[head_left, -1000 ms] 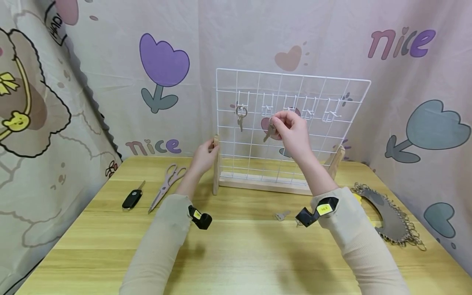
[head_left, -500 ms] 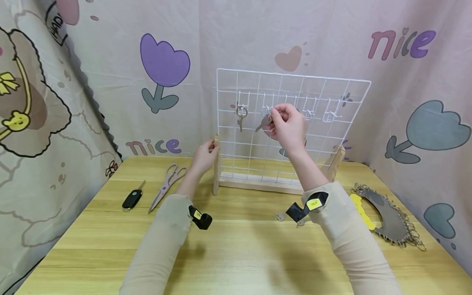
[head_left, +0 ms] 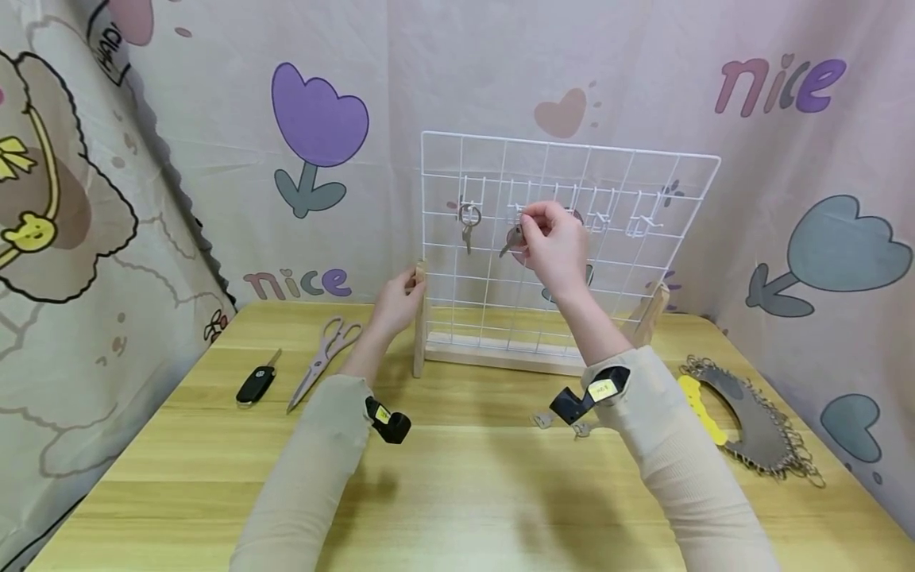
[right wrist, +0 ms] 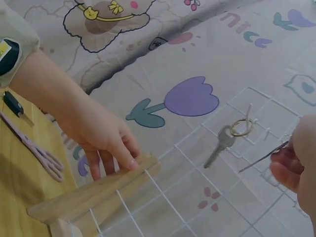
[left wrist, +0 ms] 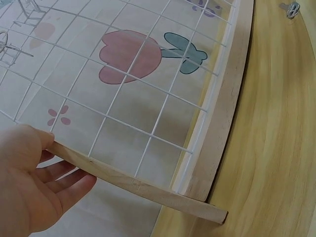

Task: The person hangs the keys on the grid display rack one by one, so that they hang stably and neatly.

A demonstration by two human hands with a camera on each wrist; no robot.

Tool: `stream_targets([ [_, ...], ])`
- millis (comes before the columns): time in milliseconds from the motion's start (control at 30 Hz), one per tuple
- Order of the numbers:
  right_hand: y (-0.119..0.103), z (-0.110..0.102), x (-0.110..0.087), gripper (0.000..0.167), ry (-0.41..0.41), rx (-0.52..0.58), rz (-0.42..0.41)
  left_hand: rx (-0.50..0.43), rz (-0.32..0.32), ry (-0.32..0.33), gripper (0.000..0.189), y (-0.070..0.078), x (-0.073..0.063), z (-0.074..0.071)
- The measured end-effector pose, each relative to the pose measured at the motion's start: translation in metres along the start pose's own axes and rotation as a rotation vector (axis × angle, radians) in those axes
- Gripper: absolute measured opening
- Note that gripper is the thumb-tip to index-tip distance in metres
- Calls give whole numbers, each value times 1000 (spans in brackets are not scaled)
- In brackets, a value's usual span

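My left hand (head_left: 397,306) grips the upper end of the left wooden post (head_left: 418,349) of a white wire grid rack (head_left: 572,144). Between thumb and forefinger, my right hand (head_left: 561,250) pinches a metal key (head_left: 511,241) whose blade slants down to the left. That key is in front of the grid, close to the second hook from the left; the fingers hide its upper end. On the leftmost hook another key (right wrist: 217,144) hangs by its ring (right wrist: 242,127). Farther right, more white hooks (head_left: 643,226) carry nothing.
Left of the rack lie a black car key (head_left: 256,386) and pink-handled scissors (head_left: 322,364). Two small keys (head_left: 543,419) rest on the wooden table (head_left: 457,492) before it. At the right is a grey curved piece (head_left: 765,421) edged with metal rings, with a yellow part (head_left: 704,410).
My right hand has shifted left and slightly up with the key, toward the second hook, then barely moved. The left hand has stayed on the post.
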State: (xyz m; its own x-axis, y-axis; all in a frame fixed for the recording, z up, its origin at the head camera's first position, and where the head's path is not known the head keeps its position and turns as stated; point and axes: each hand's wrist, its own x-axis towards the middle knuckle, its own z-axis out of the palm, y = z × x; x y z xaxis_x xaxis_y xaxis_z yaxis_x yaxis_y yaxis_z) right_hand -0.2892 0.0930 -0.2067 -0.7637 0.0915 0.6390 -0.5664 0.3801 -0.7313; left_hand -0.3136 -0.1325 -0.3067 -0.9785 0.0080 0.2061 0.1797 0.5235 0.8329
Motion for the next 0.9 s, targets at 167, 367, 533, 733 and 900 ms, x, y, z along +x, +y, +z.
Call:
stream_targets([
  [167, -1, 1, 0, 14, 36, 54, -10, 10, 5, 0, 50, 1, 0, 0],
  [367, -4, 2, 0, 14, 66, 46, -25, 2, -3, 2, 50, 1, -1, 0],
  [533, -3, 2, 1, 16, 64, -32, -28, -1, -3, -8, 49, 2, -2, -1],
  [733, 0, 4, 0, 18, 20, -164, -53, -10, -8, -10, 50, 1, -3, -3],
  [900, 1, 6, 0, 17, 11, -114, -36, -56, -11, 21, 50, 1, 1, -4],
])
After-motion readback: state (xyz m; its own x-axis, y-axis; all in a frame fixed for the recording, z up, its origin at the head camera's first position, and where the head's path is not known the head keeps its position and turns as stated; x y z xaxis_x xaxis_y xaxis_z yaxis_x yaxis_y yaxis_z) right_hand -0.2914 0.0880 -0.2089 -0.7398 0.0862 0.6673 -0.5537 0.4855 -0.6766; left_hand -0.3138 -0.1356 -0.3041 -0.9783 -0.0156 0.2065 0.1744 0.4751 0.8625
